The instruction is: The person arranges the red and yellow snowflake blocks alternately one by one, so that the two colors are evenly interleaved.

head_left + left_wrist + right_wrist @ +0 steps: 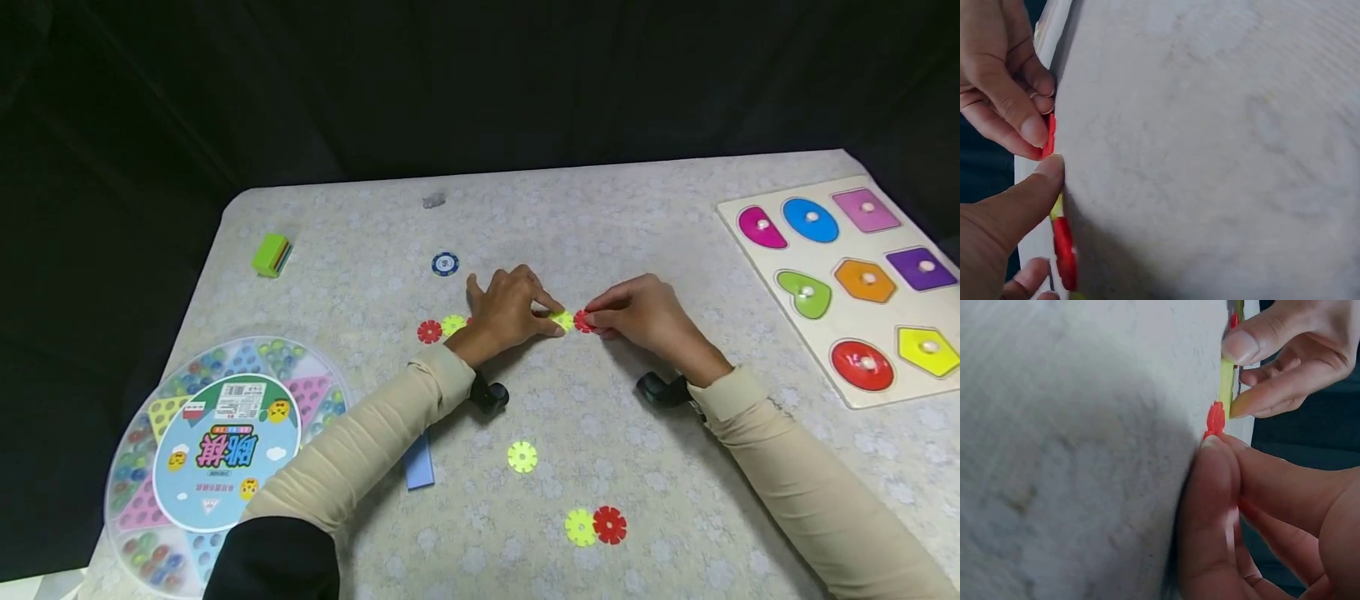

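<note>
**Discs meeting edge to edge at mid-counter**

Discs first: we've got a yellow-green disc (562, 320) pinched in our left hand (510, 312) and a red disc (583, 322) pinched in our right hand (645, 318). They sit right at the middle of the counter (600, 225), touching rim to rim, so the pair runs left to right. Being round, neither has a long axis of its own. The wrist views show both on edge against the counter surface; we can't tell if they're actually slotted together. Both hands are closed around their disc, thumb and fingertips clamped on it.

Around us: another red disc (429, 332) and yellow one (452, 325) lie just left of our left hand. Nearer us lie a lone yellow disc (522, 457) and a yellow-and-red pair (595, 527). A blue chip (445, 264) sits behind the left hand, and a green block (272, 254) sits far left. The round marble game tray (217, 467) is under our left sleeve, and the shape puzzle board (855, 283) lies at the right edge. Between the hands there's just bare counter.
</note>
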`<move>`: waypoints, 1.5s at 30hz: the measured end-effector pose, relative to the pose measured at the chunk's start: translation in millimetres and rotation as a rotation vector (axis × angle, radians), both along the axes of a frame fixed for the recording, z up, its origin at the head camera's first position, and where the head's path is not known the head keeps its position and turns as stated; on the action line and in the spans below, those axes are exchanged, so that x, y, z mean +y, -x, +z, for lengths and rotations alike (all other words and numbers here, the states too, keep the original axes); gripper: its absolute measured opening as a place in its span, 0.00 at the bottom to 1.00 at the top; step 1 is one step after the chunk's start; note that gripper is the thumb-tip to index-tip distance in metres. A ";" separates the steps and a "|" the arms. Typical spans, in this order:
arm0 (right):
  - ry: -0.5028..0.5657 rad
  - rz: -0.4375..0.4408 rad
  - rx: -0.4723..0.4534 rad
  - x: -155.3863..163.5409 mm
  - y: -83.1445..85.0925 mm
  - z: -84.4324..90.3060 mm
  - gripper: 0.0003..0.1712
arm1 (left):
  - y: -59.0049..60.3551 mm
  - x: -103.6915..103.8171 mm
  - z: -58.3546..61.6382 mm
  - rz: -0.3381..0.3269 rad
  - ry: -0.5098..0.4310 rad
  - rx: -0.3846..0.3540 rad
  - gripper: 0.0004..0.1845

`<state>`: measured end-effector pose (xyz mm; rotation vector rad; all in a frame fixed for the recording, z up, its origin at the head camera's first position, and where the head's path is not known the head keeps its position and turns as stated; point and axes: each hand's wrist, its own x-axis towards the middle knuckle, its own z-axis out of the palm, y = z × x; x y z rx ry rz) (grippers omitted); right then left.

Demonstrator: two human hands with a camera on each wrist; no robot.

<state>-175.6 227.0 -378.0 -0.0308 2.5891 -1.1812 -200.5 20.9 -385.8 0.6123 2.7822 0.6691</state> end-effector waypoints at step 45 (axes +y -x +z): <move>-0.169 0.579 0.197 -31.1 -163.3 -3.0 0.17 | -1.1 33.1 -3.6 -0.092 0.093 0.141 0.20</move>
